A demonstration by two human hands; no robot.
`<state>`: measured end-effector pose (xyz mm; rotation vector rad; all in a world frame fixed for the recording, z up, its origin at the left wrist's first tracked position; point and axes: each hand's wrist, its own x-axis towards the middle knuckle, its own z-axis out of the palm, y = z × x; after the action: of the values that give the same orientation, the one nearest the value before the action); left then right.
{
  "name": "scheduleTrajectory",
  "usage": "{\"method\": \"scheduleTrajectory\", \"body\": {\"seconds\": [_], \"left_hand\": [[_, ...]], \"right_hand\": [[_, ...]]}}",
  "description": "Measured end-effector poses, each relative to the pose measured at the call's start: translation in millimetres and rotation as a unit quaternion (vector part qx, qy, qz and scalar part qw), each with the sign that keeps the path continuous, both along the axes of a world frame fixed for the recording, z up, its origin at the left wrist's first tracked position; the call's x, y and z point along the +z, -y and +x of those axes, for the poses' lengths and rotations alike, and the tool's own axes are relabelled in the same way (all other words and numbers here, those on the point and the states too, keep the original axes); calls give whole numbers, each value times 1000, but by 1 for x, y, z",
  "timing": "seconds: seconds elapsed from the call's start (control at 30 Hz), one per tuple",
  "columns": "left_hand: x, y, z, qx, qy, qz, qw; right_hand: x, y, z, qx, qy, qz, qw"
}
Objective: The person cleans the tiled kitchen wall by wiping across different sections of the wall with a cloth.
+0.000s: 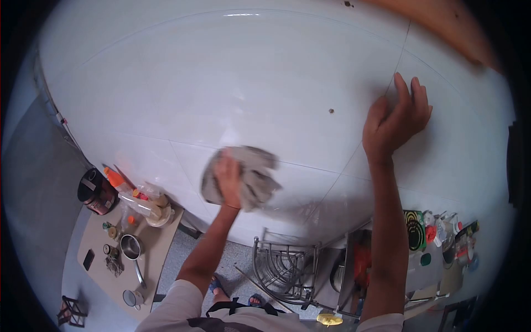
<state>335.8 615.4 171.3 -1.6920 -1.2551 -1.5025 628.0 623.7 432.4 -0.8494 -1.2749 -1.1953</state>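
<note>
A crumpled grey-brown cloth (258,178) lies flat against the white tiled wall (287,72). My left hand (228,176) presses on it from the near side, its fingers over the fabric and slightly blurred. Higher up and to the right is my right hand (397,123), its fingers apart and loosely bent. It holds nothing; its fingertips are at or close to the wall, and I cannot tell whether they touch. A small dark spot (331,111) marks the tile between the two hands.
On the left, a table (157,265) carries a saucepan (131,247), a mug (133,299), a phone (88,259), jars and bottles. Below stands a metal rack (285,268). Packets and containers crowd a counter at right. An orange-brown edge (442,27) crosses the upper right.
</note>
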Motion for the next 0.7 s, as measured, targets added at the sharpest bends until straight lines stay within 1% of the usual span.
{"method": "scheduleTrajectory", "body": {"seconds": [0.03, 0.07, 0.1, 0.13, 0.17, 0.23, 0.27, 0.3, 0.33, 0.37, 0.4, 0.43, 0.47, 0.5, 0.53, 0.57, 0.63, 0.67, 0.7], "left_hand": [[19, 2, 2, 47, 46, 57, 996], [7, -1, 2, -43, 192, -46, 979], [7, -1, 6, -129, 331, -146, 923], [7, 0, 24, 3, 251, -108, 962], [3, -3, 38, -3, 250, -110, 962], [0, -9, 65, 57, 118, -35, 991], [1, -5, 81, -8, 106, -26, 994], [-13, -5, 97, -65, 110, -176, 976], [-10, 1, 115, -75, 65, -196, 976], [-4, 8, 140, -360, 220, -224, 878], [4, 15, 156, -603, 352, -226, 679], [13, 21, 156, -605, 352, -227, 677], [23, 25, 155, -438, 106, -161, 878], [34, 27, 155, -212, -153, -71, 962], [43, 31, 155, -234, -136, -62, 961], [39, 35, 152, -236, -134, -65, 960], [35, 46, 145, -310, -141, -153, 928], [36, 49, 144, -310, -141, -146, 929], [45, 55, 144, -359, -18, -333, 872]], "right_hand": [[0, -1, 0, -6, 0, -3, 1000], [0, -1, 0, -4, -3, -9, 1000], [0, -1, -1, -1, -5, -12, 1000], [1, 0, -1, -7, -5, -13, 1000], [1, 1, -2, -2, -7, -10, 1000], [3, 0, -3, -2, -8, -7, 1000], [3, 0, -3, 1, -8, -2, 1000], [2, -1, -3, 4, -9, 2, 1000], [2, -1, -3, 0, -9, -1, 1000], [2, -1, -2, 5, -7, 1, 1000], [3, -1, -2, 9, -5, 3, 1000], [2, 0, -2, 7, -4, 3, 1000], [2, 0, -2, 6, -6, 2, 1000], [2, 0, -1, 6, -7, 2, 1000], [3, -1, 0, 4, -6, 2, 1000], [3, -2, -1, 6, -5, 5, 1000], [2, 0, -2, 11, -1, 11, 1000], [2, 0, -3, 10, -5, 8, 1000], [2, 0, -3, 6, -11, 5, 1000]]}}
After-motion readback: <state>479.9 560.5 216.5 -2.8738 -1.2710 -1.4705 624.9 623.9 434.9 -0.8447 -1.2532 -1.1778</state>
